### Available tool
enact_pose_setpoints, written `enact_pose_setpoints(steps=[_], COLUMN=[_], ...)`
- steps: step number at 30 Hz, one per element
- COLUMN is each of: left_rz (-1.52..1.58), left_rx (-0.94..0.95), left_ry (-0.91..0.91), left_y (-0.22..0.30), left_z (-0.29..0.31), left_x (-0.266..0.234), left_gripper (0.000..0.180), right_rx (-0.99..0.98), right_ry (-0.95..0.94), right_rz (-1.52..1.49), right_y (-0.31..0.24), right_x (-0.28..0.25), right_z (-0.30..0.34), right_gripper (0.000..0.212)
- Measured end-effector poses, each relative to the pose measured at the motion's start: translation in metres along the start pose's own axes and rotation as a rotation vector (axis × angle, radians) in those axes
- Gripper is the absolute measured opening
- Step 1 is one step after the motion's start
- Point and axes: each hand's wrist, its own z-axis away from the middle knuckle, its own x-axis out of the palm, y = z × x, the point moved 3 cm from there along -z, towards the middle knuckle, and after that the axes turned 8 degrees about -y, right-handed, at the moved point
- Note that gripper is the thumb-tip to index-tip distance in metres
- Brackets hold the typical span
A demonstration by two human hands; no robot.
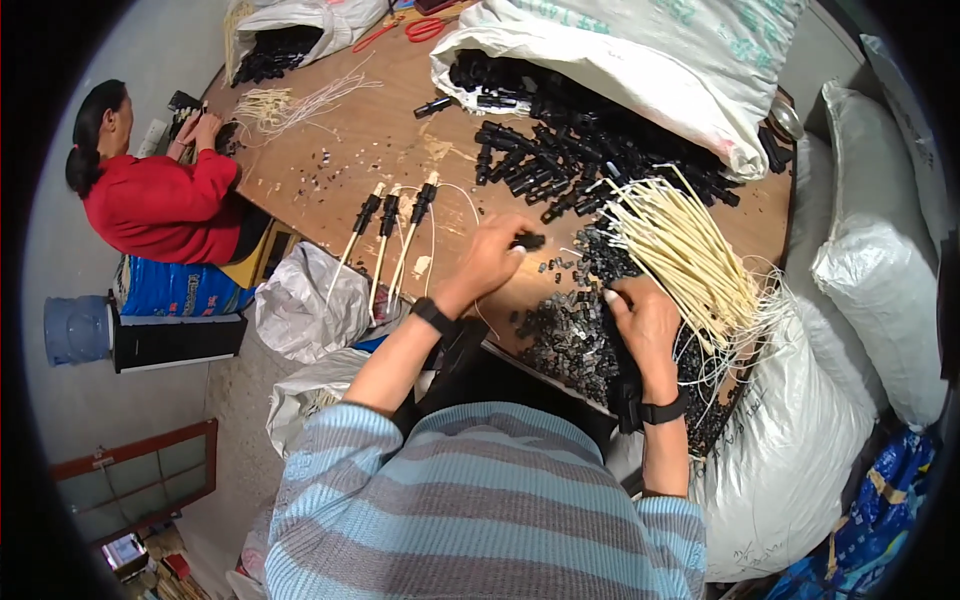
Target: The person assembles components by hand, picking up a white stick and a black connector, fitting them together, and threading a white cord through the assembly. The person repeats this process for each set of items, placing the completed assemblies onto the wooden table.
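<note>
My left hand (488, 258) is closed around a short black plastic connector (528, 241), held just above the wooden table. My right hand (646, 318) reaches into a heap of small dark and clear plastic pieces (572, 338). Its fingers are bent together, and whatever they pinch is too small to make out. To the left, three cream-coloured sheathed wires with black connectors (388, 215) lie over the table's edge. A bundle of cream sheathed wires (690, 255) with loose white ends rests beside my right hand. Beyond both hands spreads a pile of black connectors (540, 165).
A white woven sack (640, 75) spills connectors at the back. Red-handled scissors (425, 28) lie at the far edge of the wooden table (400, 120). A person in red (165, 205) works at the left. Full white sacks (790, 430) crowd the right side.
</note>
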Motion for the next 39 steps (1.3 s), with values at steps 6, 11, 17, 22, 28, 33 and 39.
enact_pose_setpoints(steps=[6, 11, 17, 22, 28, 33, 39], left_rz=[-0.526, -0.725, -0.737, -0.446, 0.101, 0.170, -0.184], left_rx=[-0.393, -0.699, -0.719, -0.533, -0.279, -0.221, -0.408], left_ry=[0.291, 0.109, 0.084, 0.325, 0.065, -0.298, -0.223], left_y=[-0.029, -0.055, -0.060, -0.027, -0.015, -0.053, -0.027], left_z=[0.055, 0.068, 0.084, 0.090, 0.047, 0.040, 0.057], left_x=[-0.078, -0.089, -0.101, -0.111, -0.064, -0.029, -0.067], left_gripper=[0.032, 0.030, 0.026, 0.032, 0.022, 0.026, 0.034], right_rx=[-0.063, -0.139, -0.332, -0.108, 0.270, -0.491, -0.002], right_ry=[-0.020, -0.039, -0.014, -0.144, -0.543, -0.495, -0.038], right_rz=[0.032, 0.130, 0.393, 0.096, -0.979, -0.581, -0.302], right_y=[-0.014, -0.020, -0.033, -0.033, -0.091, -0.124, -0.014], right_x=[0.025, 0.049, 0.065, 0.049, 0.049, 0.091, 0.008], right_z=[-0.039, -0.057, -0.070, -0.081, -0.040, 0.014, 0.009], right_gripper=[0.010, 0.009, 0.007, 0.012, 0.009, 0.028, 0.022])
